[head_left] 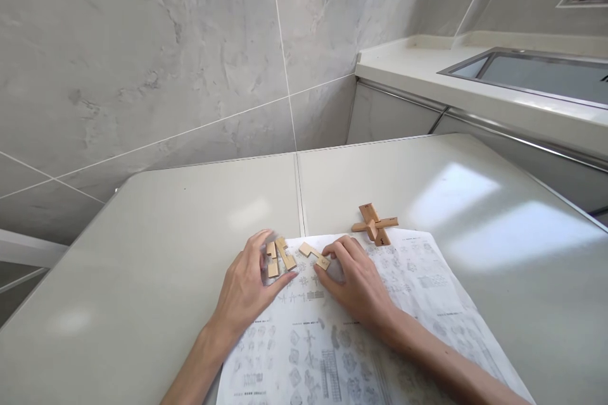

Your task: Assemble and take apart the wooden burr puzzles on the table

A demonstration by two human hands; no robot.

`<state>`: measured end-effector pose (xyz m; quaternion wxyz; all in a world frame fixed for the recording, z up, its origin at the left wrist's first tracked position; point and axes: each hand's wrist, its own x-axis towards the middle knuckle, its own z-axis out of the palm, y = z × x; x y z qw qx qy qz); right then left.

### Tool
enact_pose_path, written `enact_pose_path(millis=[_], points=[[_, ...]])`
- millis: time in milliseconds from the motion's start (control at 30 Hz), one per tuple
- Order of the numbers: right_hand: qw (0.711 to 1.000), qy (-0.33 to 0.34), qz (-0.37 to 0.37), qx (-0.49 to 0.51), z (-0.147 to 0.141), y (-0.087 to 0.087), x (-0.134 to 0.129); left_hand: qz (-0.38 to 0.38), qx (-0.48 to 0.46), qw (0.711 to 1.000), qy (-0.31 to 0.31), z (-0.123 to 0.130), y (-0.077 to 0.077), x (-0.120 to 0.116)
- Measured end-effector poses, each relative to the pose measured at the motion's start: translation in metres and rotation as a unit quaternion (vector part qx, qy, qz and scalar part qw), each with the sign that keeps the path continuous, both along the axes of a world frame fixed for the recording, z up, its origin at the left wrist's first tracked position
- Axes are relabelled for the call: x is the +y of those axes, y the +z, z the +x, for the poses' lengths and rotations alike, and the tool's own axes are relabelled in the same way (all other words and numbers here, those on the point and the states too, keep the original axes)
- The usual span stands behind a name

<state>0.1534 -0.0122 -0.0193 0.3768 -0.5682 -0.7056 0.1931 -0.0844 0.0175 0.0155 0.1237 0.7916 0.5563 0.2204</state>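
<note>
Two notched light wooden pieces, one upright [272, 259] and one slanted [285, 254], lie side by side at the top left of a printed paper sheet [304, 329]. My left hand [249, 278] curves around them from the left, fingers apart. Just to their right is a third notched piece [323, 262], its right end pinched between the thumb and fingers of my right hand [354, 275]. Beyond that hand, a darker wooden cross of joined pieces [374, 224] rests at the sheet's top edge.
The sheet lies on a glossy pale table [142, 266] with a seam down its middle. A grey marble wall [190, 44] rises behind. At the right back stands a white counter [403, 69] with a sink [527, 76].
</note>
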Motion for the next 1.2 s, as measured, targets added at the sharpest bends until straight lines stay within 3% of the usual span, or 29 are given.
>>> enact_pose_path(millis=[333, 733, 933, 1200], points=[[0.998, 0.055, -0.002, -0.017, -0.001, -0.003, -0.001, -0.027, -0.012, 0.999, -0.030, 0.000, -0.013, -0.001], [0.992, 0.125, 0.023, -0.019, 0.001, -0.002, -0.004, -0.050, -0.016, 0.994, -0.092, 0.002, -0.011, -0.002], [0.989, 0.142, 0.028, -0.020, 0.001, 0.000, -0.004, -0.024, -0.007, 0.991, -0.131, 0.004, -0.008, -0.002], [0.989, 0.146, 0.030, -0.016, 0.001, 0.002, -0.005, 0.001, -0.013, 0.991, -0.134, 0.004, -0.010, -0.002]])
